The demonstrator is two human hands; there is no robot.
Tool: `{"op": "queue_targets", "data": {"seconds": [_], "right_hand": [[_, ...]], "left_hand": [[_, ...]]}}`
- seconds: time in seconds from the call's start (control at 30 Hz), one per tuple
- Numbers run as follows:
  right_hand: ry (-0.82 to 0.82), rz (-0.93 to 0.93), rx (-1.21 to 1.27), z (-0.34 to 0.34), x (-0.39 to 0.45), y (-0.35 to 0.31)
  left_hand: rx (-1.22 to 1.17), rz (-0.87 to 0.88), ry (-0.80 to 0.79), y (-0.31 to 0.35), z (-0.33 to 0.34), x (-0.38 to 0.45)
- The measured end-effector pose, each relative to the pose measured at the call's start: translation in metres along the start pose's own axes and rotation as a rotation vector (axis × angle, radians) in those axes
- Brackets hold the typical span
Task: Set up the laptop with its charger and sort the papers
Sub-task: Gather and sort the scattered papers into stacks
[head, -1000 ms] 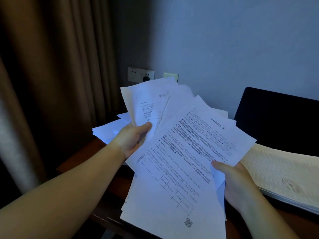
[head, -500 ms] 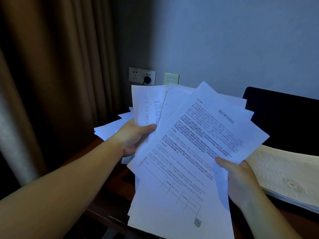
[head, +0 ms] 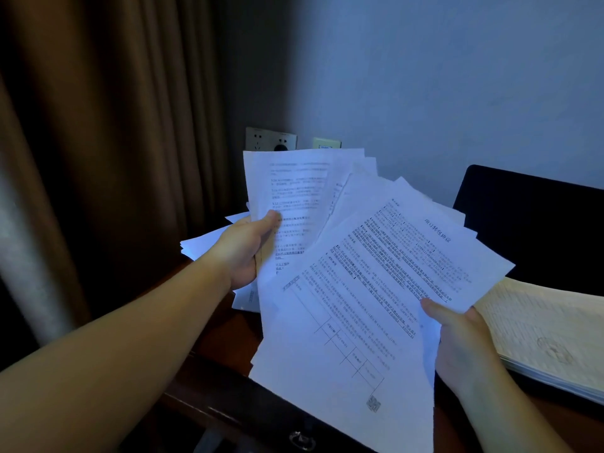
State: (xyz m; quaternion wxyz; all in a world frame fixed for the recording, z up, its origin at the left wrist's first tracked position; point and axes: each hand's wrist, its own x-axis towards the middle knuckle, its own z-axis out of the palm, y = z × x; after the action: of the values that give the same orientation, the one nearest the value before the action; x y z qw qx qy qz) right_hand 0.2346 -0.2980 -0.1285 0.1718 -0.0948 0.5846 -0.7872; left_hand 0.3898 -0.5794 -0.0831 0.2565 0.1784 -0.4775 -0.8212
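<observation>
Both hands up over the desk [head: 228, 331], each with printed papers. Left hand [head: 243, 253] grips an upright sheet [head: 294, 197] by its left edge, thumb on the front, fingers behind. Right hand [head: 457, 341] pinches the fanned stack [head: 359, 305] at its right edge, thumb on the top page, which has a table and a QR code near the bottom. The sheet overlaps the stack's upper left. More loose papers [head: 209, 243] lie on the desk behind the left hand. Laptop [head: 529, 230] at right, screen dark. Open book [head: 549, 335] in front of it. Wall socket [head: 271, 140] has a plug in it. Curtain [head: 108, 142] at left.
</observation>
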Motion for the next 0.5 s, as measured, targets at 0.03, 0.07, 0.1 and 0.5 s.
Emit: {"op": "queue_targets", "data": {"seconds": [0.03, 0.07, 0.1, 0.5], "right_hand": [[-0.007, 0.018, 0.021, 0.0000, 0.0004, 0.0005], [-0.026, 0.042, 0.041, 0.0001, 0.0000, 0.0010], [-0.048, 0.063, 0.055, 0.0004, -0.0006, 0.0014], [-0.356, 0.108, 0.170, -0.0055, -0.0021, -0.0046]], "left_hand": [[-0.012, 0.003, 0.008, 0.0013, -0.0013, -0.0002], [-0.018, 0.004, 0.014, 0.0023, -0.0024, -0.0002], [-0.018, 0.003, 0.017, 0.0030, -0.0031, -0.0004], [-0.044, -0.177, -0.239, -0.0012, 0.0020, -0.0095]]}}
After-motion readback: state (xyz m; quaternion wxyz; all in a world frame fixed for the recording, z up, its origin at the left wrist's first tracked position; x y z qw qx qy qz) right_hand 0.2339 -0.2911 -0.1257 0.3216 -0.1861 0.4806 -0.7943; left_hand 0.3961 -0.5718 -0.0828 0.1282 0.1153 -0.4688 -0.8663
